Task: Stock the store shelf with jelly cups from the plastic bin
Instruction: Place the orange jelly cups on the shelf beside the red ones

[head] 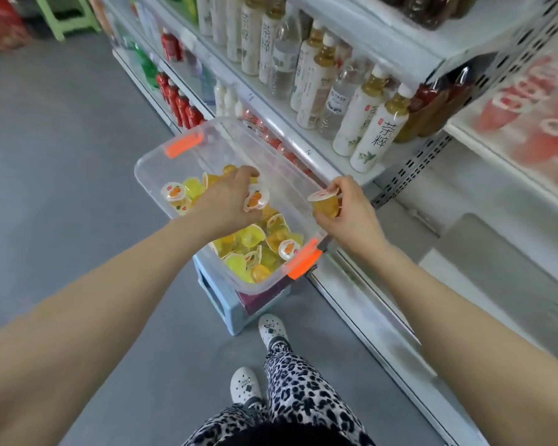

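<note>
A clear plastic bin (149, 175) with orange latches rests on a pale blue stool beside the shelf. Several yellow and orange jelly cups (252, 252) lie loose inside it. My left hand (229, 201) reaches down into the bin and grips a jelly cup (256, 198) with an orange-fruit lid. My right hand (351, 210) hovers at the bin's right rim, holding an orange jelly cup (326, 204) by its lid edge and body. The white store shelf (342, 169) runs along the right.
Tea and water bottles (374, 136) fill the shelf just above the bin, and red bottles (184, 107) stand on a lower tier further back. Red packaged cups (529, 117) sit on the shelf at far right. Grey floor lies left; my feet (271, 329) stand by the stool.
</note>
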A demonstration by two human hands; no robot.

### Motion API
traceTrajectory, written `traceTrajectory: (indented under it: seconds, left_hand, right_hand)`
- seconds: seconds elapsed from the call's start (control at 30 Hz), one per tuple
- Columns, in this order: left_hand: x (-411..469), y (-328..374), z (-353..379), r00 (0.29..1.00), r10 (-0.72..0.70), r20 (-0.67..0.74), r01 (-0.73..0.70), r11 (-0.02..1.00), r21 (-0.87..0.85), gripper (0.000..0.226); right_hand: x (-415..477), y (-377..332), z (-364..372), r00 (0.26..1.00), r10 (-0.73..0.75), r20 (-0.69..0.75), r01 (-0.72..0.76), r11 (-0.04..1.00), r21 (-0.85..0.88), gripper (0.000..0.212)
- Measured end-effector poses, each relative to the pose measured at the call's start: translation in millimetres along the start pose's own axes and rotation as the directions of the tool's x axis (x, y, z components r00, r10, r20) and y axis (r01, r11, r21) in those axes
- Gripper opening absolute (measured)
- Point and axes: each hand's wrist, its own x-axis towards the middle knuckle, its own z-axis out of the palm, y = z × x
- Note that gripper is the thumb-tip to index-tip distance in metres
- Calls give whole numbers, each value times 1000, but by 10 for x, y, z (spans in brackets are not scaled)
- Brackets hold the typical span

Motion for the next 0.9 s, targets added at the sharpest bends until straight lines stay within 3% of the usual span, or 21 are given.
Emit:
traceTrajectory:
  seconds: [0.4, 0.7, 0.9]
  left_hand:
    - [253, 1514, -219, 917, 399, -8, -397, 914, 86, 56]
    - [422, 3179, -131, 769, 630, -103, -624, 776, 87, 52]
    - [464, 4388, 177, 676, 722, -147, -726, 687, 30, 50]
  right_hand:
    - [-600, -107, -1717, 936, -102, -336, 51, 986, -158, 32]
    - [-1414, 333, -3045, 770, 38, -637, -151, 981, -123, 33]
    - [-2080, 911, -3977, 685, 163, -710, -294, 954, -65, 35]
